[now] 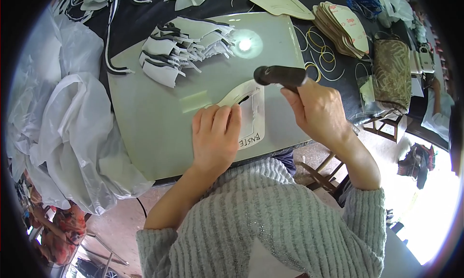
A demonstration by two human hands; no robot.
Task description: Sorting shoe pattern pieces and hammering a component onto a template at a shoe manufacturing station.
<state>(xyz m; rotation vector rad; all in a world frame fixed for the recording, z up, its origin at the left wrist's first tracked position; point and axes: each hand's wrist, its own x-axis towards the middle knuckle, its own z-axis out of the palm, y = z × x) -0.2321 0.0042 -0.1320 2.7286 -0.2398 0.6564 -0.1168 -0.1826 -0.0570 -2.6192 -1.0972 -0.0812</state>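
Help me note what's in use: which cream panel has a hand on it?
The panel under the left hand, on the grey board; the other panels lie farther away, untouched.

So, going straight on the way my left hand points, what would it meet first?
Your left hand overlaps the pale template; beyond it, probably the pile of white, black-edged pieces comes first, though height is unclear.

Head-worn fisheye, left one of the pair, aimed steeply down over the wearer's own ribbed sweater at the grey board. Pretty close-in: left hand and right hand land around mid-frame. Super wide too, so it catches floor both sides, edges bending toward the black rim.
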